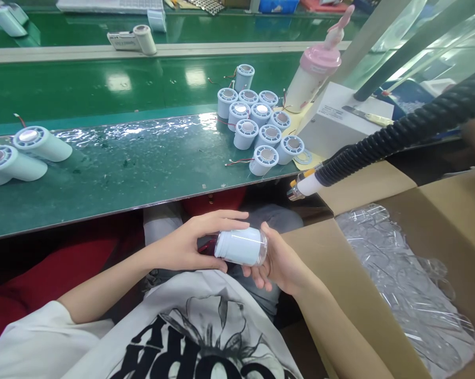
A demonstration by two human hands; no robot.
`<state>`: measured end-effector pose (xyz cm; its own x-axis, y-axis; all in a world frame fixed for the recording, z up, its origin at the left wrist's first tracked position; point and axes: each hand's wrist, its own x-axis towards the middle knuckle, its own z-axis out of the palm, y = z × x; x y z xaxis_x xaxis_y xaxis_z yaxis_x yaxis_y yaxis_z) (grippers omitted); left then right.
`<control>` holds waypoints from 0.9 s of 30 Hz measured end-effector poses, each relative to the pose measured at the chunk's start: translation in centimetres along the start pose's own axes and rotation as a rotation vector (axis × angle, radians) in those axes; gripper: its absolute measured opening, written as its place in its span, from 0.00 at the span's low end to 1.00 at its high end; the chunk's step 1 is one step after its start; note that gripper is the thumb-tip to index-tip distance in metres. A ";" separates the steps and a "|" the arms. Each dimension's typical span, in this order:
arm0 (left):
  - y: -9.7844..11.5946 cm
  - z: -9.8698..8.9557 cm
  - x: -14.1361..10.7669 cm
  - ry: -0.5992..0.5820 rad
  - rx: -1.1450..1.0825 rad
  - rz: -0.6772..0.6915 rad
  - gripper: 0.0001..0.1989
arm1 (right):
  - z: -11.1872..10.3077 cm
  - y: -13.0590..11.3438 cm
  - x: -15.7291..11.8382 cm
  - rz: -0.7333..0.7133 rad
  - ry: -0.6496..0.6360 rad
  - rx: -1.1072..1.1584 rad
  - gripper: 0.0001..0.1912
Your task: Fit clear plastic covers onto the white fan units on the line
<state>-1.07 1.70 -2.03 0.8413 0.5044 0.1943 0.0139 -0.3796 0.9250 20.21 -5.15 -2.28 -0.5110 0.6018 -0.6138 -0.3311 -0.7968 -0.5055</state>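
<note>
Between my hands, over my lap, a light-blue cylinder (243, 246) lies on its side with a clear plastic cover around its right part. My left hand (198, 239) grips its left end, fingers along the top and thumb below. My right hand (279, 260) holds the covered right end, palm against it and fingers curled underneath. Beyond them, several upright light-blue cylinders (245, 133) with round silver centres and thin wires stand grouped on the green bench (142, 163). More such cylinders (42, 143) lie on their sides at the bench's left.
A cardboard box (327, 279) of clear plastic covers (403, 284) stands at my right. A black ribbed hose (395, 126) reaches in above it. A pink-topped bottle (314, 73) stands behind the group. Farther back runs a green conveyor (83, 89) with a pale rail.
</note>
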 end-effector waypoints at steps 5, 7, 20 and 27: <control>0.8 0.3 0.0 0.038 -0.057 -0.087 0.32 | -0.2 0.2 -0.1 -0.010 -0.113 -0.127 0.42; 1.3 0.5 0.1 0.063 -0.166 -0.194 0.31 | -0.6 0.7 -0.3 -0.147 -0.049 -0.268 0.42; 1.9 0.2 0.1 0.018 -0.352 -0.277 0.39 | -1.2 1.5 -1.5 -0.832 0.146 -0.570 0.30; 1.1 0.8 0.4 -0.037 -0.517 -0.405 0.37 | -1.4 1.5 -1.6 -0.655 0.200 -0.505 0.29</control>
<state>-0.34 0.87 -1.18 0.8423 0.4985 -0.2049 0.0799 0.2605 0.9622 21.63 -7.27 -2.87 -0.1744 0.9691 -0.1745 -0.0928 -0.1926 -0.9769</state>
